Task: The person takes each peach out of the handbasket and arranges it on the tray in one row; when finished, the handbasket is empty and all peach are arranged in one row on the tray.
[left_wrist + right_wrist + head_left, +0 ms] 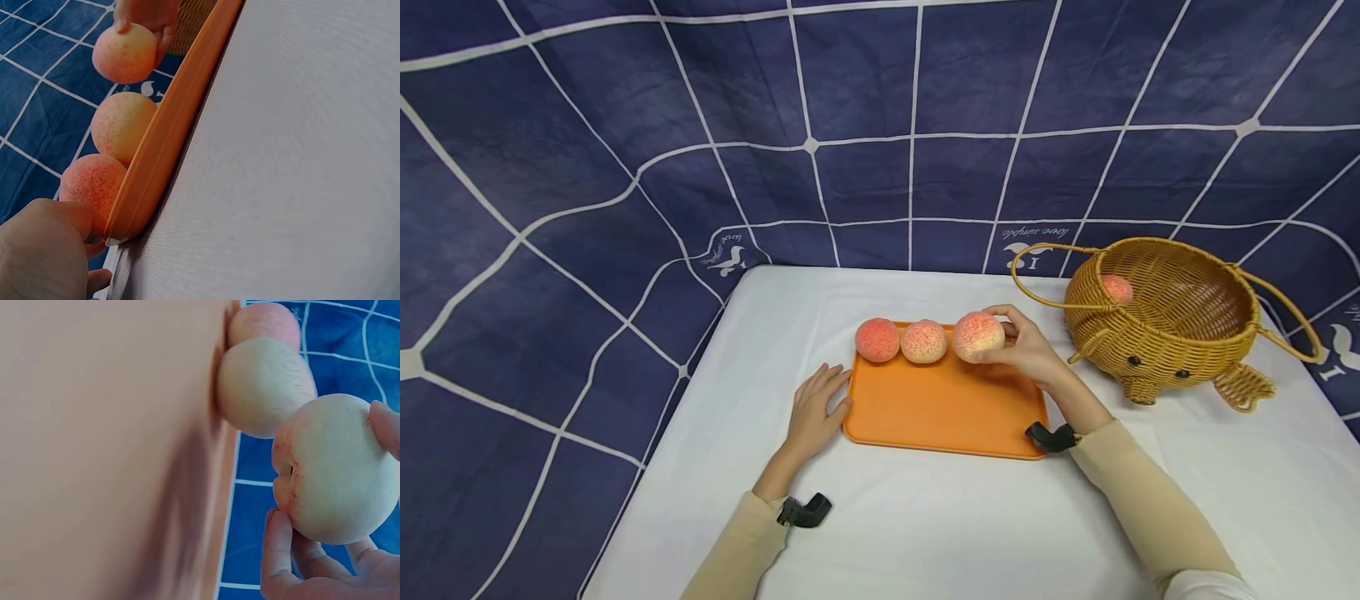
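My right hand (1024, 346) holds a peach (977, 336) over the far right part of an orange tray (943, 408). In the right wrist view the thumb and fingers grip this pale peach (340, 469) from opposite sides. Two more peaches sit side by side along the tray's far edge: a redder peach (877, 340) at the left corner and a speckled peach (924, 342) beside it. At the tray's left edge my left hand (816, 412) lies with fingers extended, its fingertips right at the rim. The left wrist view shows it close by the redder peach (94, 184).
To the right stands a wicker basket (1180, 350) with an animal face and two looped handles. Inside it lies another peach (1117, 289). A white cloth (955, 525) covers the table, and a dark blue grid-patterned curtain (865, 92) hangs behind it.
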A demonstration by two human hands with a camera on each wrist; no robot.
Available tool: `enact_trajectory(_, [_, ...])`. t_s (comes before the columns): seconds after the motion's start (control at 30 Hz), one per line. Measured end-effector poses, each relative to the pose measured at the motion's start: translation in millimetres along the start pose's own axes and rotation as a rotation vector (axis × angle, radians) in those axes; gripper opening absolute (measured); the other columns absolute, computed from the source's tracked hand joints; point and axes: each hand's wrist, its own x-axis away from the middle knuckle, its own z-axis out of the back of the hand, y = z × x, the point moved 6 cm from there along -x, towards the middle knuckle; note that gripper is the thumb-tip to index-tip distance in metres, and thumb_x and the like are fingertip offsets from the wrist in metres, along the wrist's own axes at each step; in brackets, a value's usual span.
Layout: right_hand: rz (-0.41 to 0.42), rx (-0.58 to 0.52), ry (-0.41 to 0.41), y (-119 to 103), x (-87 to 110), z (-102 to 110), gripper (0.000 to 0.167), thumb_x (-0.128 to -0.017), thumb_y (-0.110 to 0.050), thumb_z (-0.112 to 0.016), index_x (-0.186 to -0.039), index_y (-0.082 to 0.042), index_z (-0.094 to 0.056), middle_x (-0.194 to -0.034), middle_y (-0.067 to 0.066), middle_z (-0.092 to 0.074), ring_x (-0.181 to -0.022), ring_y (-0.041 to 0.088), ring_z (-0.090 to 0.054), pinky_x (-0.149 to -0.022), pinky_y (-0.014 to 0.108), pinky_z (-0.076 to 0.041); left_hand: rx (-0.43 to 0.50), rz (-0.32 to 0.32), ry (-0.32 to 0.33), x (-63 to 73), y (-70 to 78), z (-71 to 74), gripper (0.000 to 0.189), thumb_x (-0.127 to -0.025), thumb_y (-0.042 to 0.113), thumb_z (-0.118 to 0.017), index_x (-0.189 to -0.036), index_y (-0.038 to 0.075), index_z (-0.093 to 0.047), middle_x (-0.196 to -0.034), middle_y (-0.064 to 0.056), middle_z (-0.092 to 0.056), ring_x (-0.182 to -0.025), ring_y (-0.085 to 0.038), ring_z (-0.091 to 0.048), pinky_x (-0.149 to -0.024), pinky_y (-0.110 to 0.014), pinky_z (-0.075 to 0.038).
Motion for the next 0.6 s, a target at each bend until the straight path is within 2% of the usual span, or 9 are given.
enact_trajectory(0.2, [-0.050, 0.046, 0.013, 13.8, -5.0, -2.4, 0.072, -0.077, -0.005, -0.080, -0.136, -0.007, -0.040, -0.122, 0.026, -0.060, -0.092, 0.009, -0.061, -0.079, 0.018, -0.051, 0.006, -0.003, 0.005, 0.6, 0.7, 0.4, 0.045, -0.093, 0.020, -0.061, -0.136, 0.010, -0.058, -0.144, -0.013, -0.052, -0.144, -0.035, -0.034, -0.117, -0.055, -0.022])
enact_trajectory(0.37, [-0.065, 0.058, 0.015, 23.0, -8.6, -4.2, 0.073, -0.077, -0.007, -0.081, -0.136, -0.005, -0.037, -0.126, 0.025, -0.057, -0.097, 0.012, -0.058, -0.082, 0.017, -0.049, -0.002, -0.005, 0.009, 0.7, 0.4, -0.1, 0.044, -0.093, 0.020, -0.060, -0.136, 0.010, -0.058, -0.144, -0.013, -0.052, -0.144, -0.035, -0.034, -0.117, -0.055, -0.023])
enact_trajectory(0.6, [-0.062, 0.084, 0.030, 29.7, -12.2, -2.3, 0.074, -0.076, -0.008, -0.081, -0.135, -0.003, -0.037, -0.120, 0.025, -0.059, -0.092, 0.014, -0.058, -0.077, 0.018, -0.050, -0.004, -0.004, 0.004, 0.2, 0.5, 0.5, 0.045, -0.093, 0.020, -0.060, -0.137, 0.010, -0.057, -0.145, -0.013, -0.052, -0.144, -0.035, -0.034, -0.117, -0.054, -0.022])
